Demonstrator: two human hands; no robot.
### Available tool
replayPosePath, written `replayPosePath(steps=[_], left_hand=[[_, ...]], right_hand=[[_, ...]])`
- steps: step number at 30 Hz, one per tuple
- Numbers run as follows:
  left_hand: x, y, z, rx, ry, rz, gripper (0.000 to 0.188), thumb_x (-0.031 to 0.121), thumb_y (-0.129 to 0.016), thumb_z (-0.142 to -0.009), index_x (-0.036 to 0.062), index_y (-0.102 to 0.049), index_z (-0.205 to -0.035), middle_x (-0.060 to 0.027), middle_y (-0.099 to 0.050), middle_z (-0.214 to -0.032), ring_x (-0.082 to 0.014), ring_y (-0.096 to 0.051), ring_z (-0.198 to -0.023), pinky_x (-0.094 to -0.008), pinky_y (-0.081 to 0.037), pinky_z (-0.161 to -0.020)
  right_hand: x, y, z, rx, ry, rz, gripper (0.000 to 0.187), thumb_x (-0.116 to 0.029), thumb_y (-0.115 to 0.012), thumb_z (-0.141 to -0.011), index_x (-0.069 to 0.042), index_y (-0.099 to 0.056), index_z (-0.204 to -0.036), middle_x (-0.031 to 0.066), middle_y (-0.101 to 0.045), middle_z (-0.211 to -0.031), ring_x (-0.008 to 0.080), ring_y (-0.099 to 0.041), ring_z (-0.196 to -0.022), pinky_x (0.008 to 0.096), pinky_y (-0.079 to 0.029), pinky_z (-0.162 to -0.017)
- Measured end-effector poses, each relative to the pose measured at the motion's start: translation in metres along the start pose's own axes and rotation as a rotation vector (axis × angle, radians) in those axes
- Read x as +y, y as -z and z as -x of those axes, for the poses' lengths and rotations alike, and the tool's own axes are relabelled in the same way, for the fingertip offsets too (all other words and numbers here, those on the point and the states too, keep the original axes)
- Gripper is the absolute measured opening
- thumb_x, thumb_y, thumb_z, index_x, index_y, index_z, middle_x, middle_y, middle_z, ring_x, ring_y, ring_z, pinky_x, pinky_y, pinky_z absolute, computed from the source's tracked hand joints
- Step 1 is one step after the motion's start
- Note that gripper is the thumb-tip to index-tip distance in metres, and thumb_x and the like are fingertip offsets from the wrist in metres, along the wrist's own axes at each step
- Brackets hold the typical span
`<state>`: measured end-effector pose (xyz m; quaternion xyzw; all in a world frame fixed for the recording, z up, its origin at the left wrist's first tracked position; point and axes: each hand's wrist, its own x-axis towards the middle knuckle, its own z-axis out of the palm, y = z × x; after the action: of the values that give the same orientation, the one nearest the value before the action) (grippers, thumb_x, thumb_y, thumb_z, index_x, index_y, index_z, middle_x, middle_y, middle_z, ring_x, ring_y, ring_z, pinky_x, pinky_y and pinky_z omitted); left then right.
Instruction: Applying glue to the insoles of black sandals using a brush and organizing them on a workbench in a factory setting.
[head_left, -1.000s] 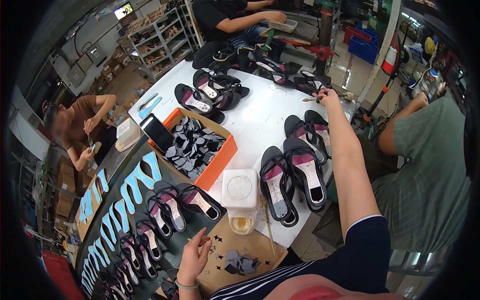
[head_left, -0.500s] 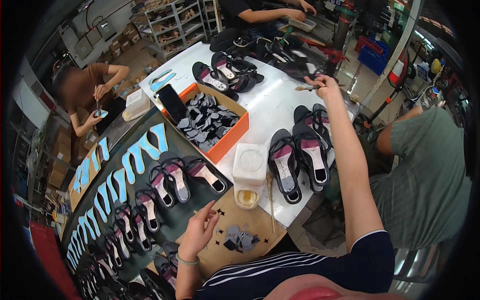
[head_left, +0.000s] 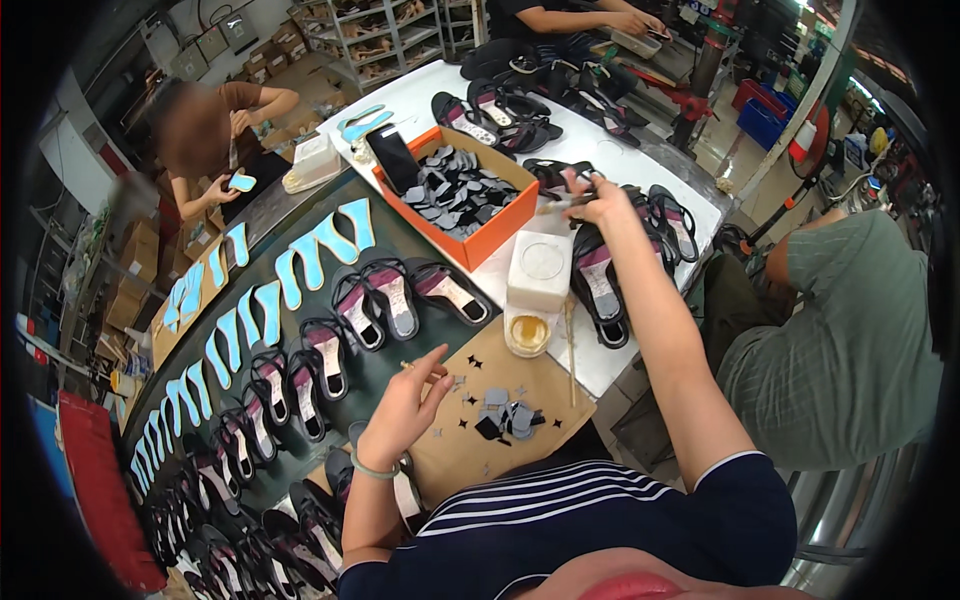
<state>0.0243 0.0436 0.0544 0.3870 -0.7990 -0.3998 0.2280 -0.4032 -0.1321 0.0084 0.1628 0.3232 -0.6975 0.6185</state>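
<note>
My right hand [head_left: 597, 203] reaches out over the white table, closed around a thin brush [head_left: 552, 208] whose tip points left. Its fingers are a little blurred and overlap a black sandal [head_left: 556, 172]; whether they touch it, I cannot tell. Under my right wrist and forearm lie more black strappy sandals [head_left: 600, 285], partly hidden. My left hand [head_left: 405, 408] hovers by the brown cardboard [head_left: 470, 460], fingers loosely apart and nothing seen in them. Grey patches [head_left: 515, 418] and small black star-shaped pieces lie on that cardboard.
A white container [head_left: 540, 268] stands by a cup of amber liquid [head_left: 527, 333]. Beyond is an orange box [head_left: 490, 232] of grey patches. Rows of sandals and light-blue insoles [head_left: 262, 315] line the left. Co-workers sit left, far and right; the right one wears a green shirt [head_left: 850, 340].
My right hand has drawn back leftward and nearer with the brush. A black sandal now lies on a bare part of the table beside it. The whole view has shifted; my left hand stays over the cardboard.
</note>
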Motion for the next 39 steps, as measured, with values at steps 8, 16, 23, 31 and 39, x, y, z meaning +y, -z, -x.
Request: replayPosePath(steps=[8,16,23,31,39], left_hand=[[0.003,0.035,-0.029,0.298,0.003,0.406,0.044,0.019,-0.045,-0.099,0.0002,-0.038,-0.139,-0.0106,-0.059,-0.112,-0.0171,-0.061,-0.096,-0.0292,-0.048,-0.084],[-0.045,0.053,-0.092,0.268,-0.152,0.964,0.067,0.053,-0.03,-0.098,-0.002,-0.039,-0.137,-0.016,-0.054,-0.119,-0.0253,-0.054,-0.114,-0.0378,-0.044,-0.097],[-0.053,-0.025,-0.061,-0.632,-0.093,1.824,0.077,0.07,-0.027,-0.09,0.0101,-0.045,-0.134,-0.0249,-0.062,-0.098,-0.03,-0.062,-0.062,-0.0383,-0.048,-0.046],[-0.091,-0.006,-0.046,-0.224,-0.2,1.97,0.065,0.054,-0.02,-0.099,0.0037,-0.049,-0.128,-0.0113,-0.05,-0.065,-0.0176,-0.038,-0.034,-0.0269,-0.03,-0.038],[-0.102,-0.007,-0.045,-0.191,-0.193,1.938,0.063,0.055,-0.026,-0.098,0.0047,-0.05,-0.126,-0.0088,-0.048,-0.064,-0.0149,-0.037,-0.035,-0.0258,-0.029,-0.039]], right_hand=[[-0.019,-0.03,0.117,-0.321,0.104,0.345,0.009,-0.003,-0.046,-0.089,0.001,-0.046,-0.082,0.0365,-0.06,-0.107,0.005,-0.033,-0.039,0.0177,-0.028,-0.034],[0.033,-0.034,0.214,-0.597,-0.041,0.969,0.024,-0.014,-0.05,-0.088,0.005,-0.056,-0.075,0.0184,-0.057,-0.05,0.0117,-0.04,-0.026,0.0207,-0.029,-0.026],[0.091,-0.03,0.204,-0.55,0.051,1.333,0.048,-0.036,-0.068,-0.083,0.008,-0.056,-0.099,0.028,-0.066,-0.094,0.004,-0.037,-0.03,0.0186,-0.026,-0.026],[0.091,-0.012,0.22,-0.663,0.577,0.818,0.052,-0.032,-0.027,-0.1,0.009,-0.053,-0.118,0.0282,-0.052,-0.128,0.0211,-0.058,-0.085,0.0347,-0.048,-0.079],[0.094,0.062,0.212,-0.564,0.541,1.195,0.057,-0.042,-0.032,-0.102,0.007,-0.061,-0.095,0.0171,-0.065,-0.079,0.0201,-0.064,-0.059,0.0282,-0.05,-0.052]])
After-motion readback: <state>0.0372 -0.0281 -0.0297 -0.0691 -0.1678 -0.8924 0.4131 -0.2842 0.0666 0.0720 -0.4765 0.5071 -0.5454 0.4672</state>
